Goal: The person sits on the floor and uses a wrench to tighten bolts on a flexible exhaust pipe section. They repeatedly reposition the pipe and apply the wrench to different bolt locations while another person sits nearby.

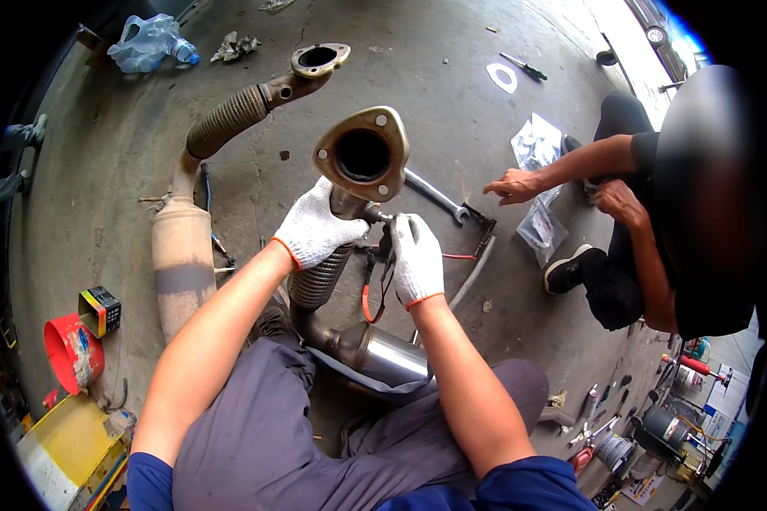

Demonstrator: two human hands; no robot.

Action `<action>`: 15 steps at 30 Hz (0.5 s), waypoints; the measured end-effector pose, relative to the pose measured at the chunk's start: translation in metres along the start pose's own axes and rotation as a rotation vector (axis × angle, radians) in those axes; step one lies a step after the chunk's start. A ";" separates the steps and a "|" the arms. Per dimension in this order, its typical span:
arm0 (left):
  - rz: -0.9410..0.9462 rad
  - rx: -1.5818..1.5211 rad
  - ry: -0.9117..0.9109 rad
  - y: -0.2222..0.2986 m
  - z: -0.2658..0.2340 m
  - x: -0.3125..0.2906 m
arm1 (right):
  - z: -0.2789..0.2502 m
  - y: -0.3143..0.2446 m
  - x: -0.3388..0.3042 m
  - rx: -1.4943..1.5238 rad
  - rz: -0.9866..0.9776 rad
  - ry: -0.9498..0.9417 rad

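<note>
Exhaust pipe [320, 277], flange upward, near centre. Left hand [320, 228], gloved, clasped around its neck; right hand [418, 262], gloved, pinching side fitting [383, 217]. Second pipe [181, 247]: floor [435, 94], left. Wrench [435, 194]: beyond.

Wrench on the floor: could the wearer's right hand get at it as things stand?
Probably yes: nothing shows between the right hand and the wrench, though that hand is busy at the exhaust pipe.

White knit gloves [314, 228] cover both hands [418, 260], with thin orange edging [424, 300] at the cuffs; behind the hands come bare forearms [469, 383], short navy-blue sleeves [533, 490] and creased grey trousers [239, 426]
</note>
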State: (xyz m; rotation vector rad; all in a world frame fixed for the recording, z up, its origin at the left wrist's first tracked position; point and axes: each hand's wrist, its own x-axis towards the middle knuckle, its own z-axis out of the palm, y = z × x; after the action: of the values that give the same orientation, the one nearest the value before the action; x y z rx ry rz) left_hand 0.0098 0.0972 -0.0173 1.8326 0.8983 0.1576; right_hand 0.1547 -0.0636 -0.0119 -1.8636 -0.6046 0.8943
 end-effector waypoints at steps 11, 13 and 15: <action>-0.020 -0.020 -0.018 0.007 -0.002 0.000 | -0.031 0.005 -0.011 0.201 0.158 0.010; -0.028 -0.012 -0.011 0.007 -0.002 0.000 | -0.041 0.005 -0.017 0.297 0.210 0.037; -0.040 0.010 0.024 0.006 -0.004 -0.001 | -0.051 -0.004 -0.026 0.399 0.306 0.059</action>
State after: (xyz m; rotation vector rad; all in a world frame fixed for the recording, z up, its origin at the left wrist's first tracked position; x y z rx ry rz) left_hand 0.0099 0.0983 -0.0099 1.8235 0.9539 0.1505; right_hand 0.1790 -0.1085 0.0144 -1.6302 -0.0894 1.0649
